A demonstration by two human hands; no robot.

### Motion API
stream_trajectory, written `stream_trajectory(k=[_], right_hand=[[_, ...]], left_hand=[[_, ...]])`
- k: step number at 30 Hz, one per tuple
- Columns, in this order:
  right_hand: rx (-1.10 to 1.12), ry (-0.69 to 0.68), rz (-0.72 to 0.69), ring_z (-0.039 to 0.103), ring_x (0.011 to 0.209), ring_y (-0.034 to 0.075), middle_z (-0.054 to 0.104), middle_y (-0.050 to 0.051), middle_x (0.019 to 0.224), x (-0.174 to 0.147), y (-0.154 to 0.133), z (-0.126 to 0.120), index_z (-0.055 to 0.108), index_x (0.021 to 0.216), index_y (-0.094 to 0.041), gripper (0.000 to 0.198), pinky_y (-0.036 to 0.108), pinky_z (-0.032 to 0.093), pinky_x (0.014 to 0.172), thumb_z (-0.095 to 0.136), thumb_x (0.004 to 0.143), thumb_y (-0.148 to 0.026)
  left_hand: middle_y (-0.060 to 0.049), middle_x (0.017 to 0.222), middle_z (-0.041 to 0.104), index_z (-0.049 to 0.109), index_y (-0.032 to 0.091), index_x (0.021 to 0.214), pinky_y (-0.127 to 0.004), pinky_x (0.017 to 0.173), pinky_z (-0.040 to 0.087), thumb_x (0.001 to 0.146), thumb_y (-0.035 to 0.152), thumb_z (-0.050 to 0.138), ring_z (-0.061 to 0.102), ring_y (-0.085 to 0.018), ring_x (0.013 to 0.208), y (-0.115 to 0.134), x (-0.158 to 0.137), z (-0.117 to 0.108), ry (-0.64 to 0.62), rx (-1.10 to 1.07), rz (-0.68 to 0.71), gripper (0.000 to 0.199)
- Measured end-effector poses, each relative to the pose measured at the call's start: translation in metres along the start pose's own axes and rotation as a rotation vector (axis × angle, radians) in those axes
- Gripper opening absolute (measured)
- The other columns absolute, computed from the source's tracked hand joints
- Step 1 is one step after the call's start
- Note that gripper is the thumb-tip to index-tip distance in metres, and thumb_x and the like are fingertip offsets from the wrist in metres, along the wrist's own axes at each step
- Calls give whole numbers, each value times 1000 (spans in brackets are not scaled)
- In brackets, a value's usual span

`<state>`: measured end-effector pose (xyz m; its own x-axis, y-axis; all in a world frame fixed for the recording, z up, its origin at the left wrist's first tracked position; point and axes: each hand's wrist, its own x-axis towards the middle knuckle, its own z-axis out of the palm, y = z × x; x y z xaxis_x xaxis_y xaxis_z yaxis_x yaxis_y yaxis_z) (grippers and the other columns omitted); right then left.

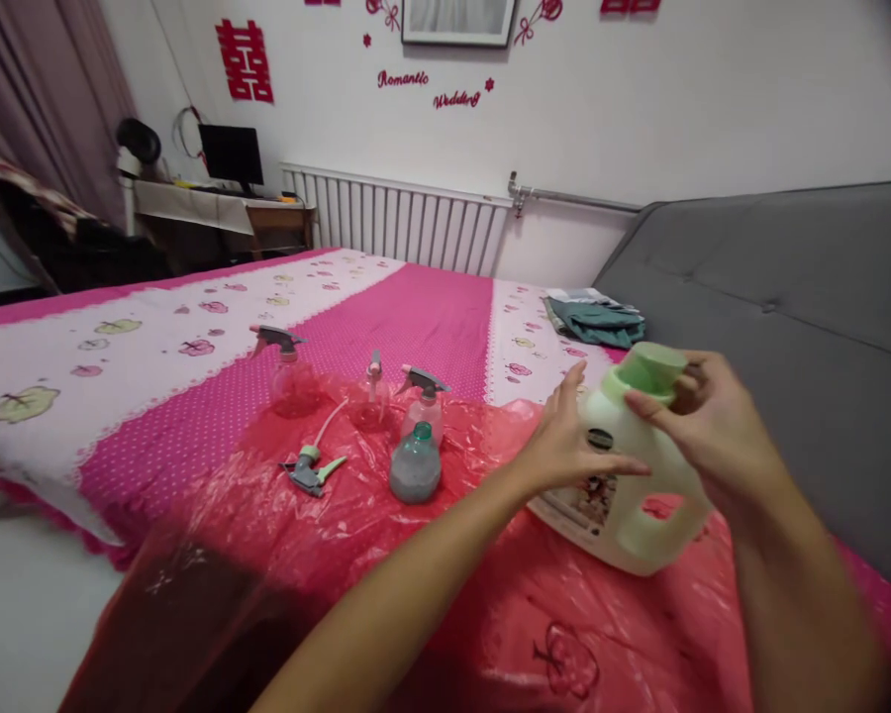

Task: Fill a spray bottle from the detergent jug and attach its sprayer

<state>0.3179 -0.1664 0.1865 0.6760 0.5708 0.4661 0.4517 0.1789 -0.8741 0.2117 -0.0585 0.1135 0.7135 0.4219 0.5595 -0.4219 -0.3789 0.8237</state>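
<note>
A pale, translucent detergent jug (639, 535) with a green collar and a built-in handle stands on red plastic sheeting (482, 574), leaning slightly. Its green cap (657, 361) is tilted at the mouth, and my right hand (702, 406) pinches it between thumb and fingers. My left hand (564, 441) grips the jug's shoulder from the left, thumb across the front. Left of the jug is a small round grey bottle (416, 470) with a teal neck and no spray head on it. A grey-and-green spray head (308, 473) with its tube lies loose on the sheeting.
Behind the grey bottle stand a pink spray bottle (425, 396), a clear one (373, 391) and another pink one (286, 371). The bed has a pink patterned cover (416, 307). Folded clothes (598, 319) lie near the grey headboard (787, 287). A radiator (401, 218) lines the wall.
</note>
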Motion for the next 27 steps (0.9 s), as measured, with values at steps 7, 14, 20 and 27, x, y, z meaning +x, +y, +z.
stream_trajectory(k=[7, 14, 20, 27], right_hand=[[-37, -4, -29, 66, 100, 23, 64, 17, 117, 29, 33, 1, 52, 117, -18, 86, 34, 52, 85, 94, 48, -47], [-195, 19, -86, 61, 113, 24, 61, 10, 125, 33, 48, 17, 51, 141, -23, 97, 39, 47, 98, 93, 54, -35], [-311, 52, 26, 61, 113, 25, 60, 16, 128, 40, 45, 14, 50, 144, -20, 103, 37, 47, 91, 96, 53, -36], [-343, 0, 152, 63, 106, 24, 58, 12, 133, 43, 41, 2, 47, 150, -26, 117, 28, 49, 72, 95, 46, -50]], left_hand=[[-10, 128, 66, 57, 28, 132, -44, 103, 52, 96, 43, 68, 65, -25, 113, 104, -89, -92, 110, 159, -35, 40], [-8, 110, 72, 64, 27, 116, -46, 89, 53, 104, 35, 44, 67, -30, 100, 81, -197, -235, 175, 1008, -418, 24], [-11, 141, 64, 63, 29, 134, -46, 102, 45, 103, 17, 37, 61, -31, 123, 51, -222, -283, -217, 1383, -448, 42], [-10, 126, 71, 70, 24, 123, -35, 96, 45, 99, 7, 47, 64, -24, 106, 40, -208, -313, -478, 1356, -294, 38]])
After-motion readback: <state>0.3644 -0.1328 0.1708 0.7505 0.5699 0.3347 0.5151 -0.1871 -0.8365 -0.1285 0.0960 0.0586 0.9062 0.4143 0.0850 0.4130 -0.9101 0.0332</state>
